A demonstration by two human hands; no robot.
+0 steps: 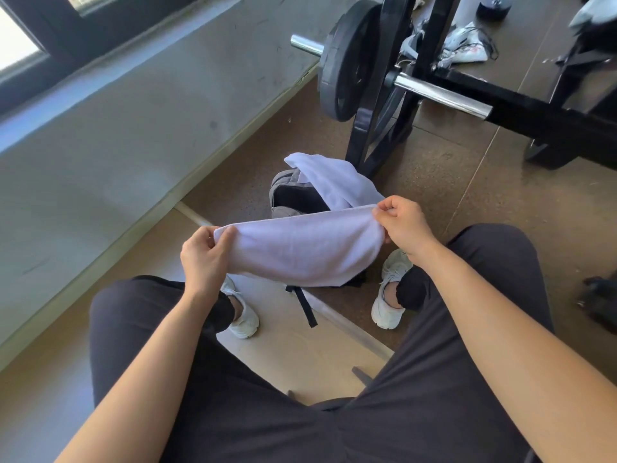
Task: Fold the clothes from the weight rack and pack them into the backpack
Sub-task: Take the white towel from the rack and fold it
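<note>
We hold a white folded cloth point(300, 248) stretched between our two hands, just above the grey backpack point(283, 195) that stands open on the floor between our feet. Our left hand point(205, 255) pinches the cloth's left end between thumb and fingers, and our right hand point(404, 225) pinches the right end the same way, so the top edge runs taut and slightly uphill to the right while the rest hangs in a soft curve. A second white garment point(330, 182) lies draped over the far rim of the backpack, partly spilling toward its dark mouth. A black strap point(305, 305) of the bag trails on the floor toward us.

We sit with dark trousers point(434, 379) spread wide and white sneakers point(389, 295) planted either side of the bag. The floor point(467, 195) is brown speckled matting cut by thin seams, with a paler panel nearer our seat. Beyond the bag rises the black weight rack point(377, 111), carrying a black weight plate point(347, 58) on a chrome barbell point(440, 95). More pale clothes point(464, 45) lie heaped behind the rack's frame. To our left a grey wall point(117, 128) slopes away under a dark-framed window point(40, 35) bright with daylight
</note>
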